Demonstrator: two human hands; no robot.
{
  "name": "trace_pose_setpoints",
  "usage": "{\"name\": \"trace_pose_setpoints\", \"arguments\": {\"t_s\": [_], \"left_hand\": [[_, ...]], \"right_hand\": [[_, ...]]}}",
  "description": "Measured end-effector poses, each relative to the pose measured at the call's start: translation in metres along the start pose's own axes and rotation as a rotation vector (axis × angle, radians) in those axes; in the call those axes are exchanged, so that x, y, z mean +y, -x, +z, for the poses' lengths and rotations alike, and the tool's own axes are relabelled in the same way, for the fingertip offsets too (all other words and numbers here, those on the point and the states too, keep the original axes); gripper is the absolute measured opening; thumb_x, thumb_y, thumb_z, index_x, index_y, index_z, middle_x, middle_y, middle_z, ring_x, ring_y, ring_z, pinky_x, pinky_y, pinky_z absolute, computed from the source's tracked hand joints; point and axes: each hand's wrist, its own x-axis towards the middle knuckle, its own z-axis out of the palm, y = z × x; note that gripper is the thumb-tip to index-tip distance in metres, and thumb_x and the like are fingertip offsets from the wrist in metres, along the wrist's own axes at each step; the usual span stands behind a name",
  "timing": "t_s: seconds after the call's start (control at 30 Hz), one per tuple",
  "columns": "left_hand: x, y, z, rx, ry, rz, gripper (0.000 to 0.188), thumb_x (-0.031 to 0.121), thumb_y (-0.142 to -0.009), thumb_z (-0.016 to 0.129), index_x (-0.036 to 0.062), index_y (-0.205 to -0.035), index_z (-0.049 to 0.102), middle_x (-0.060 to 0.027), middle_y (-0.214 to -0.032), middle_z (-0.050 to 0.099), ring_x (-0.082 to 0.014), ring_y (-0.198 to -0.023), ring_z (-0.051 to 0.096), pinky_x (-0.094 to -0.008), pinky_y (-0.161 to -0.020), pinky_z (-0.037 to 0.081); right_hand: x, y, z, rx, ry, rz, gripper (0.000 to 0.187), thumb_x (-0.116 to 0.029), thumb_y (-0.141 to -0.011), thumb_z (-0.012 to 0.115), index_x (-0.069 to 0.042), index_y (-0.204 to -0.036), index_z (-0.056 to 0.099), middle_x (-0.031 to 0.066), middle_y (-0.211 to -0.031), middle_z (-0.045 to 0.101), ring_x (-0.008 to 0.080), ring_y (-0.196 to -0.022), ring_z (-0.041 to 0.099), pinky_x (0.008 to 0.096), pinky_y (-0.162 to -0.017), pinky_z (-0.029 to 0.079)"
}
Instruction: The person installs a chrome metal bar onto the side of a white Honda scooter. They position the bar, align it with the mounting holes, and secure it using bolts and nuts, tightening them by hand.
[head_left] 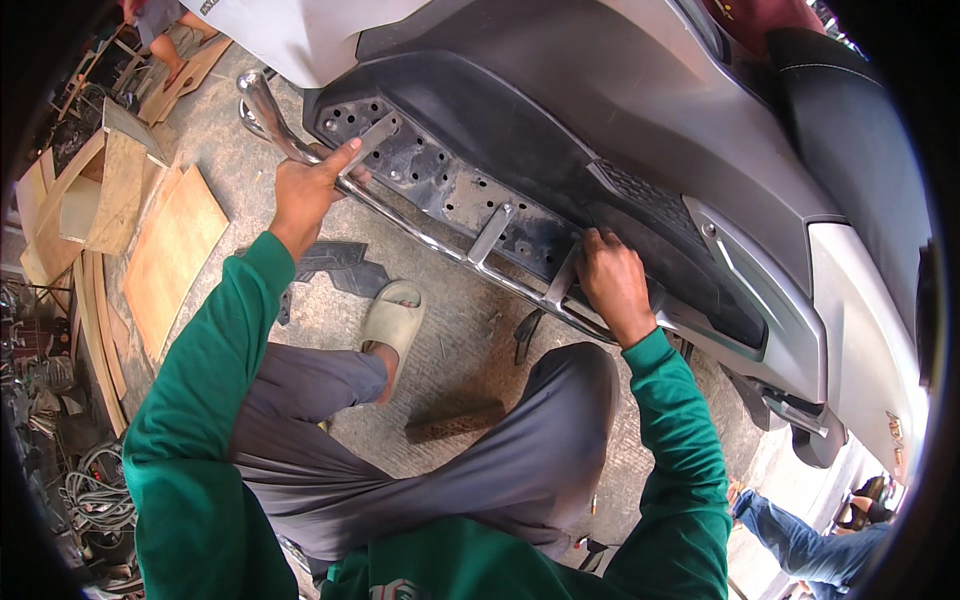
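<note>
A chrome guard bar (430, 240) with flat brackets runs along the side of a grey scooter (620, 110), against its black footboard edge (450, 185) full of holes. My left hand (305, 190) grips the bar near its curved front end, thumb up against a bracket. My right hand (612, 280) is closed on the bar's rear part, next to another bracket, under the footboard. Both sleeves are green.
Plywood sheets (170, 255) lie on the concrete floor at left, with coiled cables (95, 490) lower left. My foot in a beige sandal (392, 320) rests under the bar. A wooden block (455, 422) lies by my knee. Another person's legs (810, 545) are at lower right.
</note>
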Motion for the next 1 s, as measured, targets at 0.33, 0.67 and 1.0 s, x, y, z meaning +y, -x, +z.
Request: {"name": "trace_pose_setpoints", "arguments": {"t_s": [0.33, 0.67, 1.0], "left_hand": [[0.0, -0.003, -0.002, -0.002, -0.025, 0.004, 0.034, 0.024, -0.097, 0.09, -0.0061, -0.107, 0.075, -0.0149, -0.095, 0.078, -0.0247, -0.082, 0.079, -0.0361, -0.072, 0.065], [-0.006, -0.008, -0.004, -0.033, 0.038, 0.024, 0.035, 0.02, -0.096, 0.09, -0.0094, -0.108, 0.075, -0.0163, -0.099, 0.078, -0.0244, -0.082, 0.079, -0.0339, -0.071, 0.063], [-0.002, -0.003, -0.004, -0.03, -0.066, 0.001, 0.04, 0.031, -0.098, 0.088, -0.0043, -0.109, 0.074, -0.0155, -0.097, 0.08, -0.0244, -0.089, 0.081, -0.0375, -0.078, 0.064]], "right_hand": [[0.003, -0.009, -0.013, -0.078, 0.023, -0.088, 0.016, -0.007, -0.091, 0.07, 0.001, -0.104, 0.071, 0.025, -0.099, 0.075, 0.0478, -0.087, 0.075, 0.0553, -0.078, 0.062], [-0.001, -0.005, -0.002, -0.09, 0.053, -0.021, 0.024, -0.01, -0.091, 0.073, 0.001, -0.111, 0.068, 0.027, -0.109, 0.073, 0.0484, -0.096, 0.073, 0.0575, -0.082, 0.06], [0.001, 0.013, 0.011, 0.107, -0.047, 0.084, 0.017, -0.012, -0.1, 0.067, 0.001, -0.112, 0.065, 0.0267, -0.11, 0.072, 0.0467, -0.099, 0.075, 0.0551, -0.083, 0.062]]}}
